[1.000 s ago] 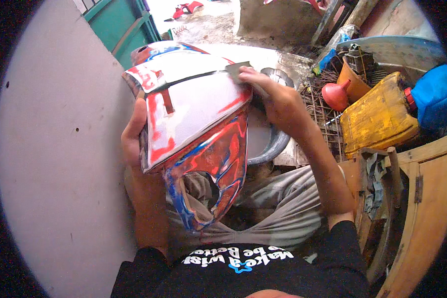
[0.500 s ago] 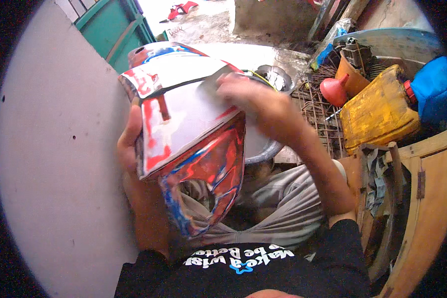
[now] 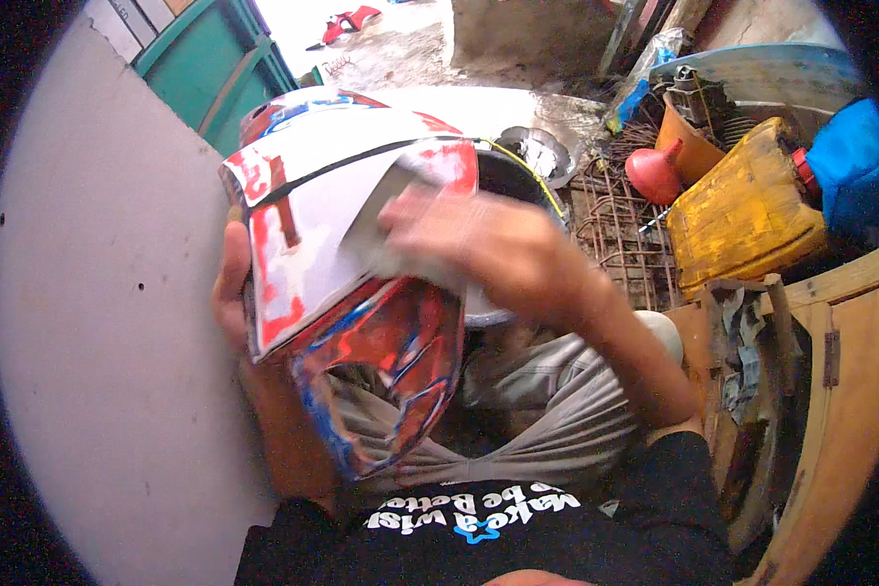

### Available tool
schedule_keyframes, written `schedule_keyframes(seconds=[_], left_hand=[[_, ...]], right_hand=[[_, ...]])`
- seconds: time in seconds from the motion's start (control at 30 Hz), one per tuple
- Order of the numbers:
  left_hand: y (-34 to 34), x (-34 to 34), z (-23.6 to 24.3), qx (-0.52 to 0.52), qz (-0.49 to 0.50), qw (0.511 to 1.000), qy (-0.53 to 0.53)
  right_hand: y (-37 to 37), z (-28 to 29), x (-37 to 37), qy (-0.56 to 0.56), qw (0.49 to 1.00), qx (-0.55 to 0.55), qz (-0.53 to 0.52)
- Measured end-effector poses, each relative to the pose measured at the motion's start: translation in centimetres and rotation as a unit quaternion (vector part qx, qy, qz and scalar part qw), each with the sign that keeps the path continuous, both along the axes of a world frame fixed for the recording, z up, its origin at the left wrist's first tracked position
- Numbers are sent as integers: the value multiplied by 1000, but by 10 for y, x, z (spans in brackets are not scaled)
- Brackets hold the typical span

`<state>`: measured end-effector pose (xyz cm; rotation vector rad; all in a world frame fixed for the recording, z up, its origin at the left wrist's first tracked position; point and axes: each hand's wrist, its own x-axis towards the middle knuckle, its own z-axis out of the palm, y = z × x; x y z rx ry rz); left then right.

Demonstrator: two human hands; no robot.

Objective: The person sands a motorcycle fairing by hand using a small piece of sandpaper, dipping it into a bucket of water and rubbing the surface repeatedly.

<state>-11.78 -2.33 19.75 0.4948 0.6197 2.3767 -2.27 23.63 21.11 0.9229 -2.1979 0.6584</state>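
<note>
A motorcycle fairing panel is held tilted above my lap. Its body is white with red patches; the lower part is worn red and blue around a hole. My left hand grips its left edge, with the fingers partly hidden behind it. A thin grey sheet that looks like sandpaper lies flat on the white surface. My right hand, blurred by motion, presses this sheet against the panel. Behind the panel shows part of a dark basin with a yellow strip along its edge.
A pale wall rises close on the left, beside a green door. At right are a rusty wire grid, a red funnel, a yellow jerrycan, a blue bag and a wooden cabinet door.
The panel has shifted slightly left along with my left hand. My right hand has slid left and down over the white surface, and more of the grey sheet shows.
</note>
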Motion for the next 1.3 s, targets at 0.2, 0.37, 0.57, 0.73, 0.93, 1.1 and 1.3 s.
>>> schedule_keyframes(seconds=[0.2,0.37,0.57,0.73,0.93,1.1,1.3], left_hand=[[2,-5,-4,55,-40,998,7],[3,0,-1,40,-36,997,-48],[9,2,6,69,-61,995,-36],[6,2,0,40,-16,999,-15],[24,18,-4,-21,106,993,-38],[13,9,-11,-99,37,992,-77],[39,-2,-13,-68,119,989,-62]], right_hand=[[-7,-6,3,-1,1000,-5,-20],[37,-7,-14,-60,987,-55,-137],[29,-2,-7,-29,996,-47,-73],[-11,-2,6,-23,999,-29,0],[33,-18,-14,-224,949,-133,-178],[22,-21,-13,-89,978,-119,-145],[21,-30,-18,-99,982,-62,-146]])
